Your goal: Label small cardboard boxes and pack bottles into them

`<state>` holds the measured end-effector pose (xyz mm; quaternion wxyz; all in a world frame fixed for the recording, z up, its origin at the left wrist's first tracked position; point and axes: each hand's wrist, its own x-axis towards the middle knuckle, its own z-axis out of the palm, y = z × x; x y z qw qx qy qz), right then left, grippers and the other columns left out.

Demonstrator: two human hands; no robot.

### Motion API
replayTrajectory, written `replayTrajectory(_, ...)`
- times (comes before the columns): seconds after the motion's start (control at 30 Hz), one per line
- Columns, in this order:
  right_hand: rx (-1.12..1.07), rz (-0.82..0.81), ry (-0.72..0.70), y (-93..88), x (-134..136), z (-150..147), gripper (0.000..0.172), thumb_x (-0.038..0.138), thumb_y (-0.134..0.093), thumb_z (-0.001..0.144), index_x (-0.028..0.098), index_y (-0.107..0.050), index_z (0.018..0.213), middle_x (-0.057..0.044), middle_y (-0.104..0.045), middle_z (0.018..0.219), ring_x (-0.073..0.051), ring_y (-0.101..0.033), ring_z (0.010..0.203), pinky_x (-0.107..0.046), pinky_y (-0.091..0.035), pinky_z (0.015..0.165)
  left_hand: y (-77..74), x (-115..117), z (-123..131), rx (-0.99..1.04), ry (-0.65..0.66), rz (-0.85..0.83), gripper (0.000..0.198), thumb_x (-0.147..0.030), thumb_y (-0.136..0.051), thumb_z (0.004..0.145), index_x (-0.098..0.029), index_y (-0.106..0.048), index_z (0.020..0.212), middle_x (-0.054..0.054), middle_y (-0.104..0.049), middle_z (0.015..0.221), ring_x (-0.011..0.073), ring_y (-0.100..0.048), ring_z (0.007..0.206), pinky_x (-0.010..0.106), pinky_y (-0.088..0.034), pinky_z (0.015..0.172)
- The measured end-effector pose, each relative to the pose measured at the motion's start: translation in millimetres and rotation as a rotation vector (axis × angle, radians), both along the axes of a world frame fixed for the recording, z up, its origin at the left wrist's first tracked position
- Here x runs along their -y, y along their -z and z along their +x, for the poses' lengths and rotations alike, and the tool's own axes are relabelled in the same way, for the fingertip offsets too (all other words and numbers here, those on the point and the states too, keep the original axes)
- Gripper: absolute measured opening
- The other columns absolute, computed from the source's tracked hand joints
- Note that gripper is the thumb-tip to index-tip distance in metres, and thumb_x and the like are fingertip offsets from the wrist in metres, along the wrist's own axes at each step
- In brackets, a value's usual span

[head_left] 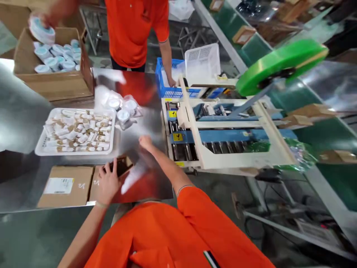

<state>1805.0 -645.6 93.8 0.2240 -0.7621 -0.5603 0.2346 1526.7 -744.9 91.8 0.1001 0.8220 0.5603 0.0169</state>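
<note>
My left hand point(107, 184) lies on a brown cardboard box point(95, 186) at the table's near edge, its fingers spread along the box's open side. Loose flaps point(126, 163) stick up beside those fingers, and the box's inside is dark. Over the bare metal to the right, my right hand point(145, 142) is closed in a fist; whatever it holds, if anything, is hidden. Beyond it are small tubs with pale lids point(123, 116), some in clear plastic bags. A white tray point(39, 149) of small white-and-gold pieces sits behind the boxes.
Another closed, labelled carton point(65, 186) lies left of the box. Across the table point(156, 126), a co-worker in orange point(134, 33) holds light-blue-lidded tubs point(41, 31) above a large carton point(52, 85). To the right stands a taping machine point(234, 160) with a green tape roll point(281, 65).
</note>
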Motion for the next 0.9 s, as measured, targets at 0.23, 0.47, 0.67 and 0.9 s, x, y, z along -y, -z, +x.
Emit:
replayTrajectory(0.23,0.112,0.12,-0.133,-5.8,-188.2,2.8,0.045,-0.009,-0.046,0.101,-0.002,-0.07,0.138,-0.017,-0.072,0.148,-0.019,-0.063,0.14,-0.03,-0.046,0.122,30.6,2.7,-4.3,0.058,-0.018,0.066,0.082,-0.041,-0.07,0.097,-0.017,-0.052,0.174,0.029,-0.057,0.156,0.0522,-0.051,0.141,0.068,-0.052,0.114)
replayTrajectory(0.47,0.124,-0.092,-0.129,9.7,-254.2,-4.6,0.021,0.003,-0.077,0.089,-0.006,-0.071,0.107,-0.021,-0.079,0.131,-0.019,-0.074,0.123,-0.028,-0.051,0.113,45.6,2.9,-12.6,0.119,0.002,0.117,0.091,-0.041,-0.071,0.095,-0.024,-0.042,0.179,0.027,-0.057,0.153,0.0513,-0.049,0.141,0.07,-0.05,0.117)
replayTrajectory(0.67,0.151,-0.044,-0.188,1.5,-178.6,7.4,0.022,0.006,-0.084,0.082,0.002,-0.074,0.102,-0.008,-0.078,0.138,-0.021,-0.066,0.139,-0.024,-0.052,0.111,42.8,-8.2,-20.2,0.178,0.084,0.148,0.086,-0.053,-0.065,0.098,-0.014,-0.049,0.173,0.029,-0.058,0.146,0.0517,-0.051,0.137,0.072,-0.047,0.116)
replayTrajectory(0.9,0.202,0.31,-0.244,-11.1,3.0,-6.0,0.048,0.017,-0.08,0.097,0.012,-0.066,0.143,-0.017,-0.067,0.156,-0.029,-0.059,0.15,-0.042,-0.05,0.128,54.2,-45.6,-8.0,0.408,0.248,0.012,0.101,-0.062,-0.076,0.086,-0.012,-0.046,0.169,0.027,-0.059,0.152,0.0512,-0.049,0.148,0.069,-0.043,0.124)
